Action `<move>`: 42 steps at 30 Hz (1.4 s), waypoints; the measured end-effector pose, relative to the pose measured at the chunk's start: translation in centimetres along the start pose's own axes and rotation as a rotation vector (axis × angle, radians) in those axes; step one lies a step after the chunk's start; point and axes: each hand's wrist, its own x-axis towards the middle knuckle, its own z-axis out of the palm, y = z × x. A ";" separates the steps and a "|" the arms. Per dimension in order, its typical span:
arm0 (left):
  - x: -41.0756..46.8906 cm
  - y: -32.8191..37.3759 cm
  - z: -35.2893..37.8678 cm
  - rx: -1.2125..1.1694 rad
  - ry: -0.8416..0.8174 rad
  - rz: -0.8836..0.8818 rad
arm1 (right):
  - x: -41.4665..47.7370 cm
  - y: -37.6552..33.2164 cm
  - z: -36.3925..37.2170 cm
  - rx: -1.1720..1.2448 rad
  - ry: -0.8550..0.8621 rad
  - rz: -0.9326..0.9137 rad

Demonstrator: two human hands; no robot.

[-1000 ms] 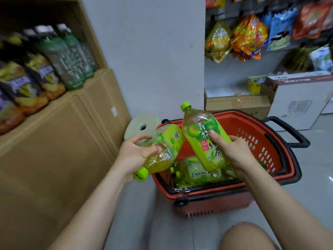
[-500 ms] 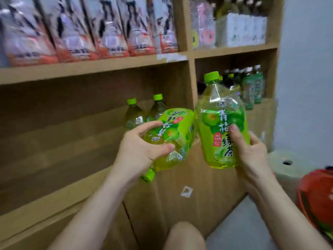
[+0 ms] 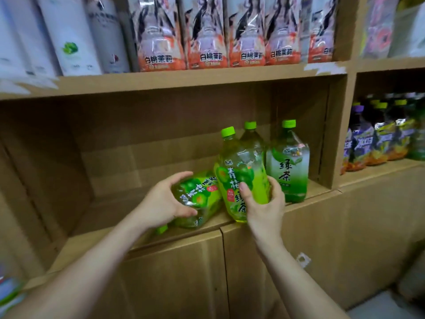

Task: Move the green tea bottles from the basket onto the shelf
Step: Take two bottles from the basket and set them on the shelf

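My left hand (image 3: pixel 164 202) grips a green tea bottle (image 3: pixel 199 196) that lies tilted with its cap pointing down toward me, low over the shelf board (image 3: pixel 110 210). In my right hand (image 3: pixel 264 207) is a second green tea bottle (image 3: pixel 239 171), nearly upright and leaning a little left, its base at the shelf's front edge. Behind it on the shelf stand two more green tea bottles: one (image 3: pixel 291 166) at the right and one (image 3: pixel 250 134) mostly hidden. The basket is out of view.
The shelf above holds peach-coloured bottle packs (image 3: pixel 204 35) and white bottles (image 3: pixel 69 38). A vertical divider (image 3: pixel 342 134) closes the compartment on the right; past it stand purple and yellow labelled drinks (image 3: pixel 379 139). Closed cardboard cabinet doors (image 3: pixel 264 261) lie below.
My view swung from the red basket to the shelf. Both hands carried their bottles forward and down into the shelf compartment, beside the two standing bottles.
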 end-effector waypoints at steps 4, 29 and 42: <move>0.9 -0.6 -0.5 0.114 -0.174 -0.071 | -0.9 1.3 1.1 -0.331 -0.097 -0.126; 5.4 1.6 5.9 0.031 0.359 0.142 | 4.5 0.4 -2.1 -0.622 -0.423 -0.249; 1.8 17.9 20.4 -0.133 0.124 0.820 | 3.7 -1.7 -29.9 -0.713 -0.136 -0.095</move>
